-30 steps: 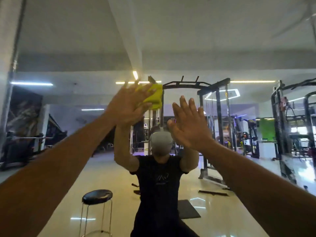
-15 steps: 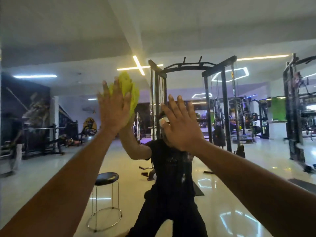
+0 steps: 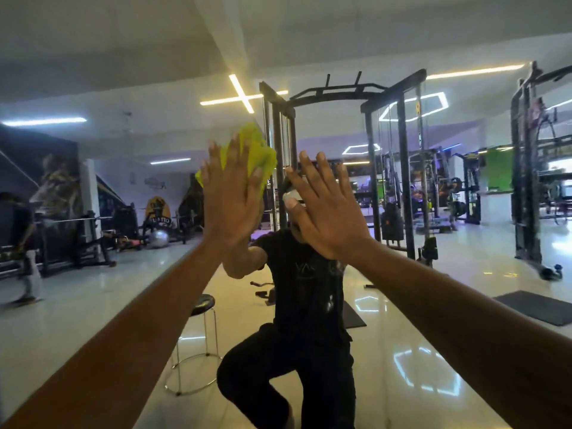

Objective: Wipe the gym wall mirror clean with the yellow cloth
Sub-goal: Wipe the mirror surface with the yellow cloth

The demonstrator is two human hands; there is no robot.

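Note:
The wall mirror (image 3: 433, 243) fills the whole view and reflects the gym and my own body in black. My left hand (image 3: 230, 193) lies flat with straight fingers and presses the crumpled yellow cloth (image 3: 258, 153) against the glass at about head height. The cloth sticks out above and to the right of the fingers. My right hand (image 3: 325, 209) is flat on the bare mirror just to the right, fingers spread, holding nothing.
In the reflection a black-topped round stool (image 3: 202, 305) stands behind me at lower left. A black cable rack (image 3: 368, 168) rises in the middle, more machines (image 3: 526, 181) at right, a dark floor mat (image 3: 538, 308) lower right, and a person (image 3: 26, 243) at far left.
My left hand has carried the cloth leftward across the glass and turned from tilted to upright. The right hand stayed flat on the mirror. The view has shifted down and left.

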